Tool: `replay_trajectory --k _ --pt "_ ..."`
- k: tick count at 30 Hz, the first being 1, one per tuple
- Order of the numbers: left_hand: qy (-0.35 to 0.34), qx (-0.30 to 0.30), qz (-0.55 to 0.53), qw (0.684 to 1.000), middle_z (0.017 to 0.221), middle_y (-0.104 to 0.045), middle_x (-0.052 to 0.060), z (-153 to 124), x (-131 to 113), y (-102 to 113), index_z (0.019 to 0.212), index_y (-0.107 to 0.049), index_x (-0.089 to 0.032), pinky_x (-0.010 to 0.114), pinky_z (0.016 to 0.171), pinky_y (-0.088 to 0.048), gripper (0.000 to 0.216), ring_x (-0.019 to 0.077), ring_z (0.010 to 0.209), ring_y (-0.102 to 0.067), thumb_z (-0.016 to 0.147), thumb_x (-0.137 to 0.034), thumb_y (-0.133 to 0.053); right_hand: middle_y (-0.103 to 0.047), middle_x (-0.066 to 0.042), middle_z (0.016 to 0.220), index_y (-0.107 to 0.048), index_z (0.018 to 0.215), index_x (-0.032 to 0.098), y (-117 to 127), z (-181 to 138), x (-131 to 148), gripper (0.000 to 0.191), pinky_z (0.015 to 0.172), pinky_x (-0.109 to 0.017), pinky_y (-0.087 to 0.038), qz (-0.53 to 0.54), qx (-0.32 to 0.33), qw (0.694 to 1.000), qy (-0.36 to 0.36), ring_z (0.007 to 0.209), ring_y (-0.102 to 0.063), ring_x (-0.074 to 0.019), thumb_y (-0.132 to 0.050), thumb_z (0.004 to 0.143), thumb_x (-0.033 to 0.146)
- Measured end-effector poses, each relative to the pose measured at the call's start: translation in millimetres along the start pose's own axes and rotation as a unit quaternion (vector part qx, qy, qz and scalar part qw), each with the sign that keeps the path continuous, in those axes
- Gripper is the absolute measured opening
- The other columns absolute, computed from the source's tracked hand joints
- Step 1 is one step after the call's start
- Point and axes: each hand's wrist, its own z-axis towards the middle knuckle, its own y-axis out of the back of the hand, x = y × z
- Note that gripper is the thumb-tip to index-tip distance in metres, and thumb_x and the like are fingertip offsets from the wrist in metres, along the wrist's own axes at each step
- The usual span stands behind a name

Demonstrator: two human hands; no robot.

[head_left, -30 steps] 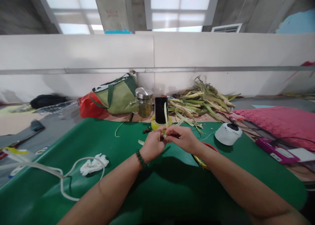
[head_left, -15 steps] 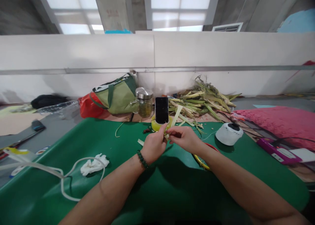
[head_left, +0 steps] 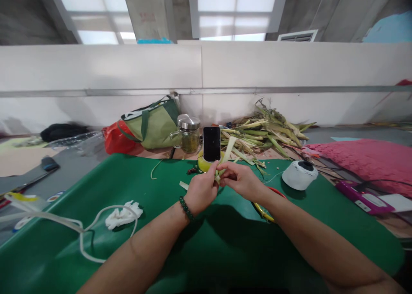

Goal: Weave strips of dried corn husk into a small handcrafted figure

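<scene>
Both my hands meet above the green table cover (head_left: 135, 225), pinching a pale green leaf strip (head_left: 227, 150) that sticks up and leans right between them. My left hand (head_left: 201, 193), with a dark bead bracelet on its wrist, is closed on the strip's lower part. My right hand (head_left: 240, 179) is closed on it from the right, fingertips touching the left hand's. Just behind the hands a black phone (head_left: 211, 143) stands upright on a yellow holder (head_left: 202, 165).
A heap of green and dry leaves (head_left: 264, 133) lies at the back, right of a lidded glass jar (head_left: 188, 134) and a green bag (head_left: 151, 124). A white tape roll (head_left: 299, 174) sits to the right, a white cord and crumpled tissue (head_left: 122, 214) to the left. Pink cloth (head_left: 370, 159) far right.
The strip stood upright between my hands; it now leans to the right. My right hand has shifted slightly up and closer to the left hand.
</scene>
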Motion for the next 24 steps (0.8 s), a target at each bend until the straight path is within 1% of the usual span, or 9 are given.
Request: replay_trajectory --k 2,4,8,10,12,17,21,23,24 --pt "0.002 0.006 0.005 1.000 0.088 -0.072 0.013 -0.8 -1.5 0.0 0.140 -0.033 -0.011 0.037 0.072 -0.052 0.064 0.0275 0.082 -0.068 0.078 -0.014 -0.048 -0.065 0.001 0.070 -0.058 0.099 0.019 1.1 0.6 -0.3 0.032 0.062 -0.023 -0.049 -0.002 0.001 1.000 0.004 0.064 -0.062 -0.0131 -0.056 0.068 0.011" --pt "-0.003 0.008 0.003 1.000 0.087 -0.072 0.012 -1.3 -2.1 -0.5 0.142 -0.030 -0.012 0.036 0.071 -0.052 0.066 0.0271 0.080 -0.068 0.079 -0.014 -0.048 -0.064 0.002 0.069 -0.058 0.098 0.019 2.2 0.5 0.5 0.031 0.060 -0.022 -0.048 -0.024 0.006 0.999 0.025 0.062 -0.060 -0.0119 -0.054 0.069 0.009" --pt "-0.023 -0.006 -0.024 0.999 0.086 -0.071 0.013 -1.6 0.4 -3.3 0.143 -0.026 -0.011 0.035 0.067 -0.051 0.068 0.0269 0.076 -0.068 0.079 -0.016 -0.049 -0.062 0.002 0.068 -0.063 0.092 0.019 3.3 -0.6 2.3 0.026 0.057 -0.020 -0.042 -0.142 0.002 0.985 0.099 0.059 -0.054 -0.0101 -0.051 0.071 0.008" --pt "-0.034 -0.020 -0.052 0.998 0.085 -0.071 0.011 -1.3 2.2 -4.5 0.144 -0.025 -0.012 0.034 0.067 -0.051 0.071 0.0257 0.075 -0.068 0.078 -0.016 -0.051 -0.062 0.000 0.069 -0.064 0.083 0.018 2.8 -0.9 2.4 0.018 0.058 -0.020 -0.041 -0.188 0.002 0.974 0.130 0.061 -0.053 -0.0104 -0.051 0.074 0.009" --pt "-0.039 -0.029 -0.091 0.995 0.081 -0.071 0.008 -0.7 3.4 -4.7 0.143 -0.026 -0.014 0.032 0.067 -0.050 0.072 0.0237 0.074 -0.067 0.076 -0.015 -0.052 -0.062 0.000 0.070 -0.062 0.077 0.018 1.8 -1.1 2.1 0.014 0.058 -0.020 -0.040 -0.211 -0.005 0.966 0.150 0.061 -0.053 -0.0105 -0.051 0.076 0.011" --pt "-0.043 -0.024 -0.188 0.981 0.070 -0.066 0.002 0.0 3.6 -2.9 0.140 -0.033 -0.014 0.029 0.065 -0.049 0.068 0.0192 0.066 -0.063 0.075 -0.014 -0.052 -0.059 0.000 0.067 -0.058 0.073 0.018 -0.3 -2.5 3.5 0.012 0.058 -0.020 -0.039 -0.240 -0.030 0.952 0.186 0.059 -0.051 -0.0105 -0.049 0.076 0.010" --pt "-0.046 -0.024 -0.189 0.981 0.070 -0.067 0.002 0.0 4.5 -3.4 0.139 -0.034 -0.013 0.029 0.064 -0.048 0.068 0.0194 0.067 -0.062 0.073 -0.012 -0.053 -0.061 -0.002 0.070 -0.059 0.075 0.018 2.2 -4.0 9.8 0.013 0.061 -0.022 -0.040 -0.253 -0.003 0.943 0.218 0.064 -0.054 -0.0122 -0.048 0.076 0.010" --pt "-0.054 -0.024 -0.170 0.984 0.074 -0.068 0.003 0.0 5.2 -3.9 0.139 -0.034 -0.014 0.031 0.066 -0.049 0.069 0.0208 0.070 -0.064 0.072 -0.010 -0.052 -0.061 -0.002 0.068 -0.059 0.072 0.017 3.4 -4.3 12.5 0.013 0.061 -0.022 -0.040 -0.256 0.024 0.941 0.218 0.063 -0.054 -0.0124 -0.050 0.080 0.015" --pt "-0.059 -0.024 -0.161 0.985 0.076 -0.069 0.004 0.0 5.3 -4.1 0.139 -0.034 -0.015 0.032 0.067 -0.049 0.069 0.0215 0.072 -0.064 0.072 -0.009 -0.051 -0.060 -0.002 0.066 -0.059 0.069 0.017 3.5 -4.2 13.0 0.016 0.059 -0.022 -0.039 -0.261 0.030 0.941 0.212 0.062 -0.053 -0.0122 -0.051 0.082 0.018"
